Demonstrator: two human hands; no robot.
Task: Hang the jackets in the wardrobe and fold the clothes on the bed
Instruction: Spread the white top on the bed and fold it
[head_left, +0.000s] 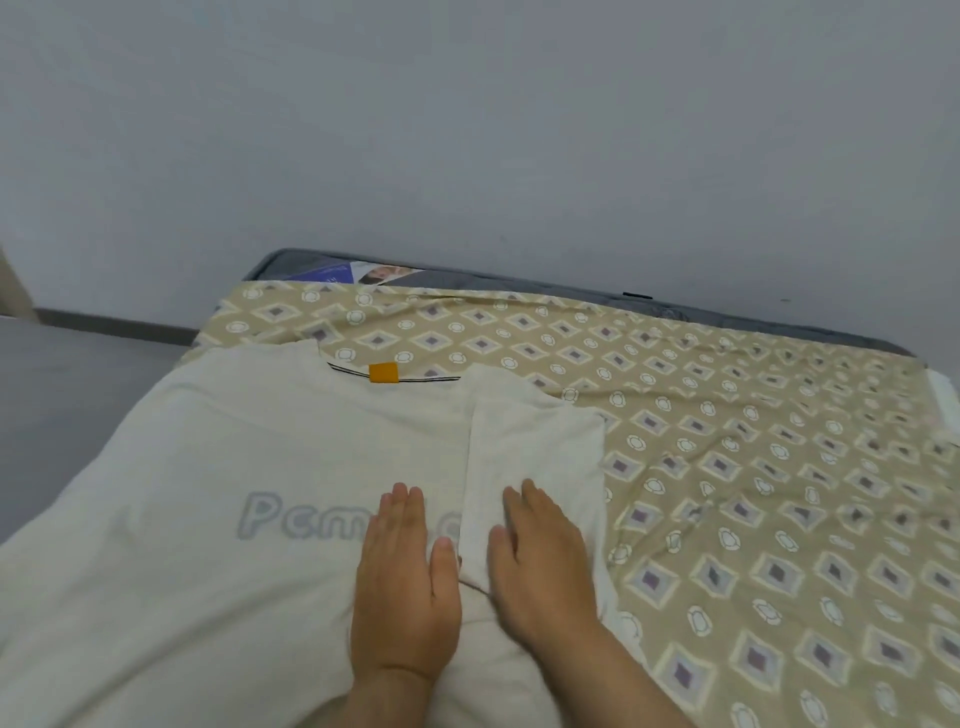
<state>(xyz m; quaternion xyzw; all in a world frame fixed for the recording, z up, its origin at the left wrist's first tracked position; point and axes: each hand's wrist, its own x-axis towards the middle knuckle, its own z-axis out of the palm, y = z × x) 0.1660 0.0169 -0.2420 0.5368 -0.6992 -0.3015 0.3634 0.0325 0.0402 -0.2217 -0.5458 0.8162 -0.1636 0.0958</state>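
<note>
One fold is made: the cream T-shirt's (260, 467) right side lies turned inward on the patterned bedsheet (753, 441). Left hand (405, 587) and right hand (545, 566) press flat, fingers straight, gripping nothing. By my judgement, the left side and lengthwise folds remain.

Wall (467, 130): plain pale grey, filling the upper half of what I see ahead of me.
Floor (78, 374): grey, off to my left, running up to the wall.
Skirting board (114, 322): a dark strip where the floor meets the wall.
Mattress (727, 314): grey, its far edge showing against the wall.
Sheet (753, 441): tan with diamonds and white rings, rumpled on my right.
Label (358, 273): a blue and white print at the mattress's far left corner, partly under the sheet, too blurred for me to read.
Tab (637, 295): small and black, on the mattress's far edge.
</note>
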